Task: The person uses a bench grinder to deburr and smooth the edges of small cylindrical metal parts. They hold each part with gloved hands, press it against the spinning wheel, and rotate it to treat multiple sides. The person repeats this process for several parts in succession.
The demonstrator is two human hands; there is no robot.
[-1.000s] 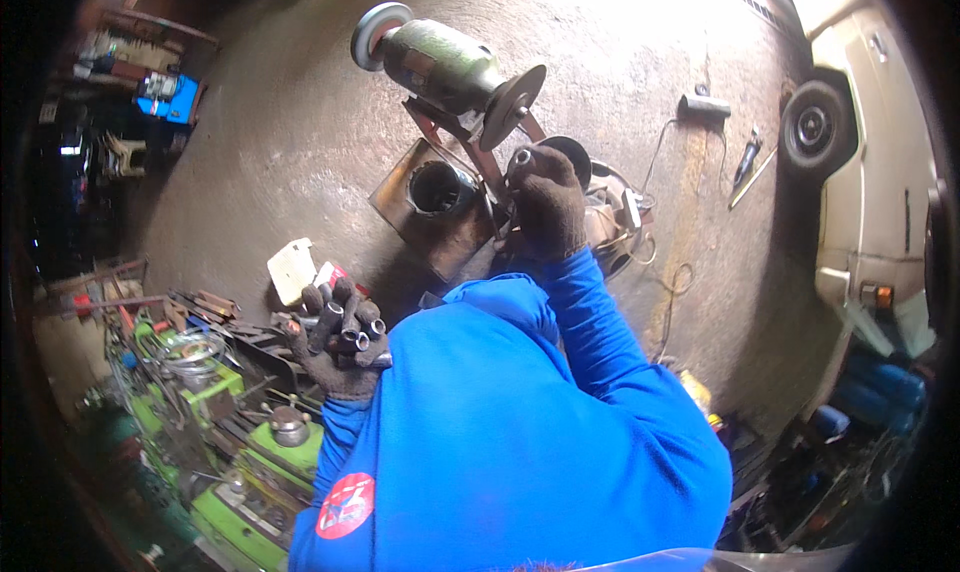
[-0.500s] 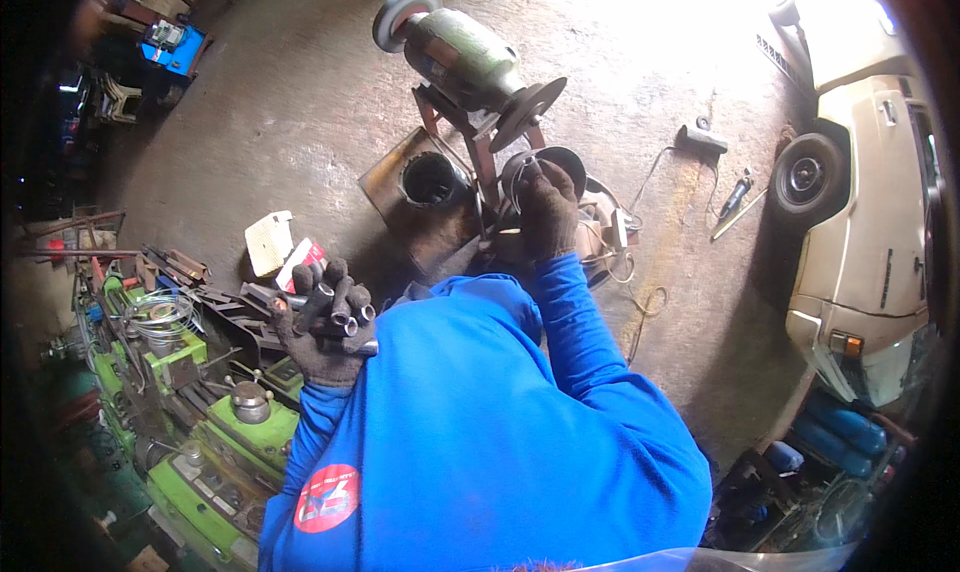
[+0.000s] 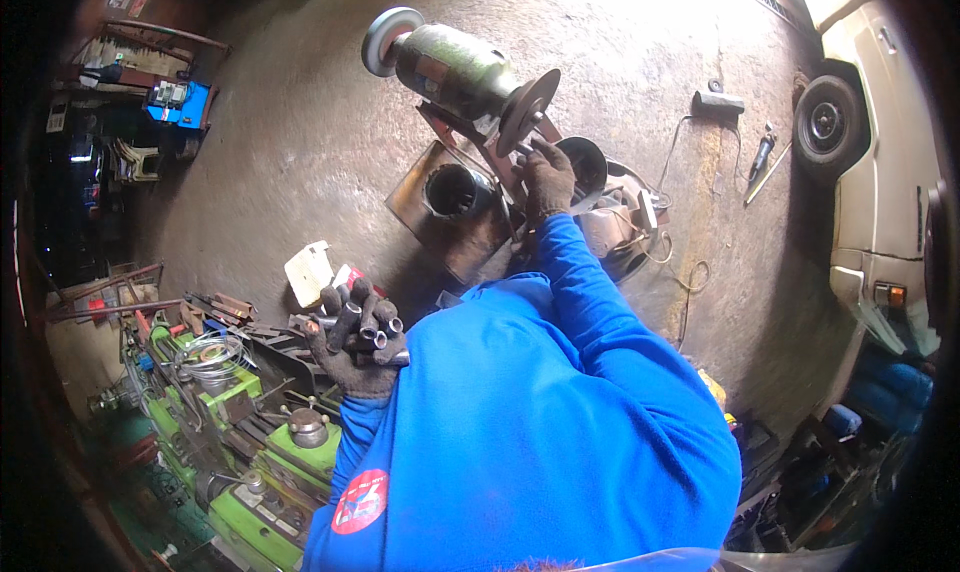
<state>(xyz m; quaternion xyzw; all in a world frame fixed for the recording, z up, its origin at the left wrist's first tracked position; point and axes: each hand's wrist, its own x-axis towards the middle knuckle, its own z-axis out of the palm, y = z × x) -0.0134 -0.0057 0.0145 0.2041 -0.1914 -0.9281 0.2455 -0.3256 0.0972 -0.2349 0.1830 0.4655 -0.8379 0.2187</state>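
Left of the grinder (image 3: 455, 67) and apart from it, the left hand (image 3: 358, 362) cups several tubes (image 3: 369, 327), half-curled, likely so none rolls out. Beside the grinder's disc (image 3: 528, 110), the right hand (image 3: 549, 182) pinches another tube (image 3: 524, 148), likely to steady it.

Dark grey tubes (image 3: 344, 328), green grinder (image 3: 452, 67), blue shirt (image 3: 560, 412)

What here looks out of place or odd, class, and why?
The dark grinder disc shows no visible guard, oddly exposed with the right hand so close. To the right, a thin cable lies in untidy loops on the floor, and a handheld tool lies near a vehicle wheel, seemingly left there.
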